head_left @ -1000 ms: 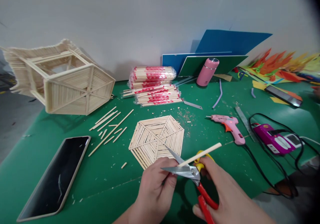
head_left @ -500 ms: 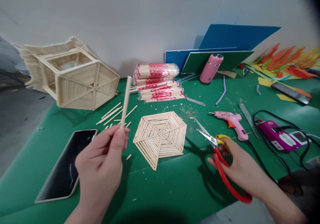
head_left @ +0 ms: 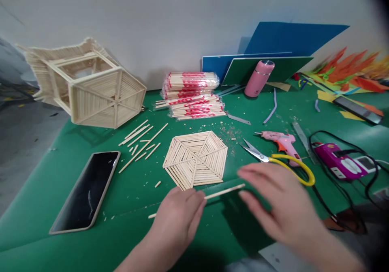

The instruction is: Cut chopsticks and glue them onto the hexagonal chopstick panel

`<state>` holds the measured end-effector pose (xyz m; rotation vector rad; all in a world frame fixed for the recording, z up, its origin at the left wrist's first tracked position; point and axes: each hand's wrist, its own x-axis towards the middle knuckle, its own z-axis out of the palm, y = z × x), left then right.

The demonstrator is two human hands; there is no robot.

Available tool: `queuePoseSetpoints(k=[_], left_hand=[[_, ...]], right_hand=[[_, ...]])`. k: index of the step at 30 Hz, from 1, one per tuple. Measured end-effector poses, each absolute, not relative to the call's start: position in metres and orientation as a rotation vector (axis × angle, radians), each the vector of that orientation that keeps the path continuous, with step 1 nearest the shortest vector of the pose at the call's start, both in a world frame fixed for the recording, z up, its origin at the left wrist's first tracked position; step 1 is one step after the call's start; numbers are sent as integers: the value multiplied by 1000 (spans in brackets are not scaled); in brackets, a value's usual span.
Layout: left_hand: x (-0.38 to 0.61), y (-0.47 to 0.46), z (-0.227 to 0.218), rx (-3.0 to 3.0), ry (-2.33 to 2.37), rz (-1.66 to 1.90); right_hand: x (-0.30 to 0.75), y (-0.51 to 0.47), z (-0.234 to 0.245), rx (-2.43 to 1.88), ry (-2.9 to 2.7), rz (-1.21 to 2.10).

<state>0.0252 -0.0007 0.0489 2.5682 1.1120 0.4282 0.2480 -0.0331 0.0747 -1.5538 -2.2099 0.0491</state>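
Stick (head_left: 225,191) gripped in left hand (head_left: 180,210), in front of stick panel (head_left: 197,157); right hand (head_left: 278,201) held with fingers apart near stick's end; scissors (head_left: 260,155) laid right of panel; glue gun (head_left: 284,142) farther right; phone (head_left: 86,193) left of panel.

Smartphone (head_left: 86,191) just chilling screen-up on the left, pink thermos (head_left: 259,79) far right of centre, green board (head_left: 235,72) and blue board (head_left: 293,39) behind it.

Thin pale stick (head_left: 225,191), slightly slanted; near flat hexagonal panel (head_left: 197,159).
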Motion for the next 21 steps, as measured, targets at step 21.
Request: queuePoseSetpoints(k=[21], left_hand=[[31, -19, 35, 2660, 1249, 378]], right_hand=[[195, -36, 28, -1497, -2394, 277]])
